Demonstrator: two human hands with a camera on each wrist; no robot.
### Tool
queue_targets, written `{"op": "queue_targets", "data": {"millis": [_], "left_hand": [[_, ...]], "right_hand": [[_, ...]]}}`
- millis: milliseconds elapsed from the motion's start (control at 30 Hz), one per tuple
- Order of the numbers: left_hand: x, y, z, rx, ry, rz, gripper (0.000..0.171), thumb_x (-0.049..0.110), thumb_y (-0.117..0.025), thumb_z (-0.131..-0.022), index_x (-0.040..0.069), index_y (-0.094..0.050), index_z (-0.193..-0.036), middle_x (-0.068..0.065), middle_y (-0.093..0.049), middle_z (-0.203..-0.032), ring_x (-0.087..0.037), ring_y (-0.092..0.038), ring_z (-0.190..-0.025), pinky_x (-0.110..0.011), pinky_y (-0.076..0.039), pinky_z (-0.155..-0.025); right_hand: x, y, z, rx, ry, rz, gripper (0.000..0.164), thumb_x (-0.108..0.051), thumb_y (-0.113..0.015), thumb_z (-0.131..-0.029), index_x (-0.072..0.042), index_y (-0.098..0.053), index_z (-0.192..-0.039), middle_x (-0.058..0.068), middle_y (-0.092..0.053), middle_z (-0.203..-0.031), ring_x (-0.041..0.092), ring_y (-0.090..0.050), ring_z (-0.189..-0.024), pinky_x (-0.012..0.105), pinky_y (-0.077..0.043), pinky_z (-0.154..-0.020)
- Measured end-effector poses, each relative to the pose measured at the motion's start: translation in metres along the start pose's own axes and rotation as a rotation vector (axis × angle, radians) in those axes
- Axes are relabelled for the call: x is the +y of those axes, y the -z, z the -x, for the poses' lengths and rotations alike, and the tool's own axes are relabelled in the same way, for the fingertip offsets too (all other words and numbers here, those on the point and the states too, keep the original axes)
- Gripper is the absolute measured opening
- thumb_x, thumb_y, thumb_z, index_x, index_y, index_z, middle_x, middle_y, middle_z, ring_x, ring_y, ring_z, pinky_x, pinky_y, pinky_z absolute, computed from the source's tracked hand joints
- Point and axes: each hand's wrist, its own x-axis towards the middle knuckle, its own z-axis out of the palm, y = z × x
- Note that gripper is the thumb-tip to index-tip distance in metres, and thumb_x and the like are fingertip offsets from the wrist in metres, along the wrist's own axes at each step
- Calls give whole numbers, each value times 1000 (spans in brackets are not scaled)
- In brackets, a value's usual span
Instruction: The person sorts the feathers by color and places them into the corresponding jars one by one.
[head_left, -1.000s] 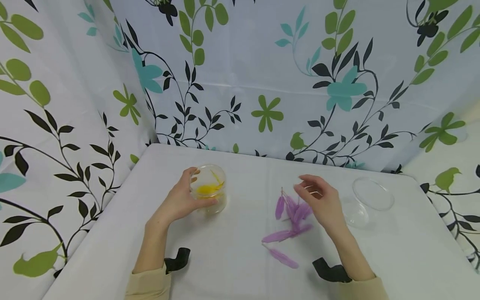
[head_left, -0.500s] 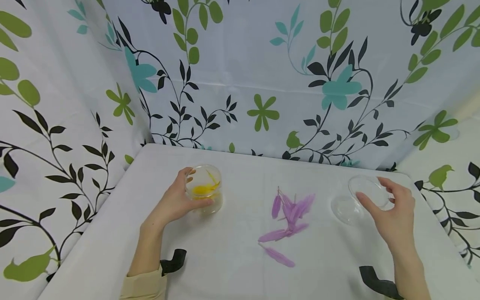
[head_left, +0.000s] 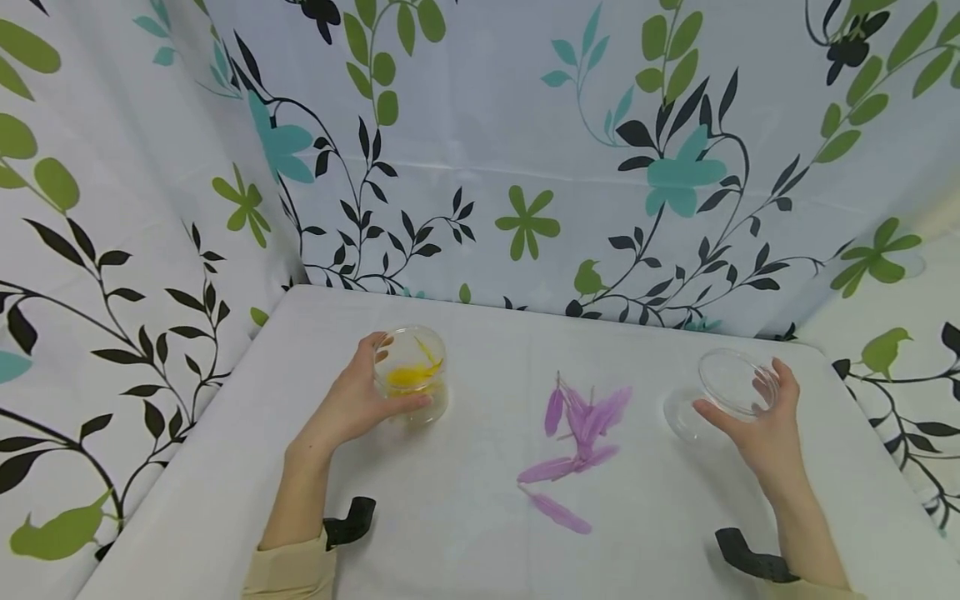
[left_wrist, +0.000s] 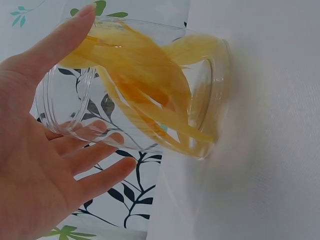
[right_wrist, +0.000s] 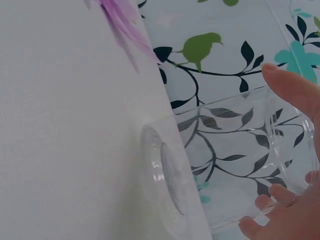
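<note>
On the left of the table in the head view, my left hand (head_left: 358, 400) grips a clear round jar (left_wrist: 150, 75) near its top. Yellow feathers (left_wrist: 145, 92) lie inside this jar, whose base is on the table. At the right, my right hand (head_left: 768, 437) curls round the upper end of another clear jar (right_wrist: 225, 150), thumb on one side and fingers on the other. No feathers show inside that one. Between the hands lie several purple feathers (head_left: 583, 421), loosely piled on the white cloth.
A white cloth covers the table (head_left: 450, 517). Behind it and at the sides hangs a white curtain (head_left: 465, 100) printed with leaves, flowers and birds. One purple feather (head_left: 558, 512) lies nearer the front, next to the pile.
My right hand has moved right, from beside the purple feathers to the clear jar, and now grips it. The left hand keeps holding the jar of yellow feathers.
</note>
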Motion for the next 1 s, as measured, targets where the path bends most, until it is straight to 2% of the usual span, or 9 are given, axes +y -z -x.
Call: {"op": "queue_targets", "data": {"millis": [167, 300, 400, 467, 533, 633, 733, 833, 1000], "left_hand": [[3, 0, 1, 33, -22, 6, 131, 60, -84, -70, 13, -1, -159, -16, -22, -163, -41, -29, -146, -65, -30, -113], [12, 1, 5, 119, -64, 24, 130, 61, -83, -70, 20, 0, -160, -9, -13, -166, -40, -28, -146, -65, -29, -114], [29, -6, 9, 233, -151, 70, 114, 55, -83, -75, 30, -10, -160, 2, -17, -165, -33, -28, -148, -65, -28, -114], [44, -17, 12, 301, -245, 92, 98, 45, -83, -80, 31, -23, -157, 6, -28, -162, -27, -32, -147, -60, -29, -116], [59, -31, 16, 315, -329, 82, 79, 36, -81, -84, 28, -39, -151, 8, -42, -154, -20, -40, -142, -51, -34, -116], [76, -59, 20, 211, -387, 21, 53, 32, -77, -88, 21, -57, -136, 6, -61, -134, -16, -57, -124, -40, -48, -105], [87, -91, 19, 2, -381, -45, 38, 32, -73, -92, 18, -64, -126, 4, -67, -120, -15, -63, -108, -35, -54, -91], [93, -121, 11, -178, -355, -95, 32, 29, -72, -92, 13, -67, -120, -1, -69, -113, -15, -63, -99, -31, -54, -85], [103, -159, -3, -293, -327, -266, 26, 32, -74, -89, 9, -69, -101, 2, -67, -92, -10, -58, -81, -25, -50, -75]], "right_hand": [[1, -2, -3, -22, -5, -8, 118, -28, -80, -86, -33, 15, -156, 17, -11, -166, 37, -14, -152, 66, -21, -116], [-1, 0, -2, -88, 43, 29, 119, -29, -81, -85, -32, 14, -157, 20, -15, -165, 41, -18, -150, 67, -23, -113], [-4, 0, -1, -137, 77, 53, 119, -29, -81, -85, -27, 11, -159, 22, -17, -164, 44, -20, -148, 67, -24, -113], [-5, 1, 0, -160, 89, 70, 119, -29, -82, -84, -22, 9, -159, 22, -19, -163, 44, -22, -147, 67, -26, -111], [-7, 0, 1, -182, 97, 82, 120, -30, -83, -83, -18, 8, -160, 22, -20, -163, 44, -23, -146, 67, -27, -111], [-9, 0, 2, -199, 108, 93, 120, -30, -83, -82, -15, 6, -160, 22, -21, -162, 44, -24, -145, 67, -29, -109], [-9, -1, 3, -206, 119, 90, 119, -28, -83, -83, -14, 6, -160, 23, -21, -162, 45, -24, -145, 68, -29, -108], [-8, -3, 3, -215, 125, 83, 118, -27, -83, -83, -15, 5, -160, 23, -21, -162, 45, -24, -145, 68, -30, -108], [-7, -5, 4, -218, 137, 85, 117, -26, -83, -83, -14, 4, -160, 23, -22, -161, 45, -25, -144, 69, -30, -107]]}}
